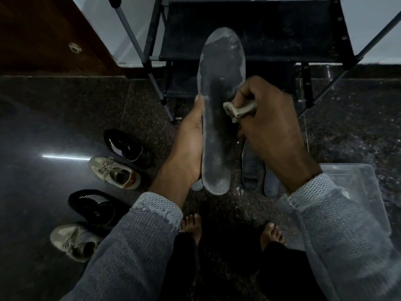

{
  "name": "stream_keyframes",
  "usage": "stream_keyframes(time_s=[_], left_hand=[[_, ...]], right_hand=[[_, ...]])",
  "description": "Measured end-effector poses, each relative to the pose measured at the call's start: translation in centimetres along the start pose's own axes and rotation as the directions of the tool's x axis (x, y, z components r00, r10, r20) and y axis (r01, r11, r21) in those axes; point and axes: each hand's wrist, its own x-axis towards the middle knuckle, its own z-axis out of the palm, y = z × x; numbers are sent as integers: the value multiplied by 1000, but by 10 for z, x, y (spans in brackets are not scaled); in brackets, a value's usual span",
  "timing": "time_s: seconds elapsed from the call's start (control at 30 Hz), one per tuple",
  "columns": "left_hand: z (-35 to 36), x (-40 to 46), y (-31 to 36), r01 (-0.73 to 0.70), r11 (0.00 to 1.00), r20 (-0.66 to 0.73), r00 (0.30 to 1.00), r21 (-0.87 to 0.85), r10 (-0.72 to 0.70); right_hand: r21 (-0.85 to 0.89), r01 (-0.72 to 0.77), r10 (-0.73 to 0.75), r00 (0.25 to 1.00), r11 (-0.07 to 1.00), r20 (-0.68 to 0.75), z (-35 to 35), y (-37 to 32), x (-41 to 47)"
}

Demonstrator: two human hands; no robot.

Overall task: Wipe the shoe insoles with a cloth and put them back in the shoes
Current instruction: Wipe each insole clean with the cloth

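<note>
Floor: we note dark speckled stone [65, 109], with a pale wall and a wooden door [43, 33] at the far side.
Rack: a black shelf rack [256, 31] stands against the wall, straight ahead.
Insole in hand: we find a grey insole [219, 118] held lengthwise above the floor, toe end toward the rack, whitish marks at toe and heel.
Left hand: the left hand [188, 146] supports the insole along its left edge; the thumb lies straight against the rim, the other fingers are hidden behind it.
Right hand: the right hand [271, 124] has its fingers curled round a beige cloth [238, 109], which touches the insole's right side at mid-length.
Other insoles: we see two dark insoles [258, 172] lying on the floor beneath the right wrist.
Shoes: two black shoes [125, 148] and two tan shoes [115, 172] sit in a row at the left, well apart from the hands.
Container: a clear plastic box [358, 187] rests at the right.
</note>
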Motion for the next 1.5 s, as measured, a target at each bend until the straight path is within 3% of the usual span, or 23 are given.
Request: stream_keyframes(time_s=[0.13,0.43,0.63,0.83,0.9,1.13,1.33,1.5], left_hand=[[0,0,1,6,1000,-12,1000,5,-6],[8,-6,0,15,999,14,1000,30,-15],[4,-5,3,-1,999,-2,1000,45,2],[6,-5,-2,33,997,39,999,75,-36],[7,-5,-3,33,996,49,998,88,-37],[0,-1,-1,25,995,39,999,91,-29],[4,-3,-4,55,994,100,993,96,-65],[1,-1,-6,86,991,97,991,101,-96]], right_hand=[[44,-19,13,991,999,132,-8,-2,3],[-3,-20,19,996,1000,-86,-5,1,2],[32,-4,0,990,999,139,-16,-6,4],[-22,-29,26,991,999,-130,-12,-2,3],[-27,-28,23,987,999,-160,-13,2,5],[12,6,-9,983,1000,183,-16,-9,4],[-3,-28,28,996,1000,-89,-6,-5,1],[89,45,-42,999,995,-26,-5,-9,5]])
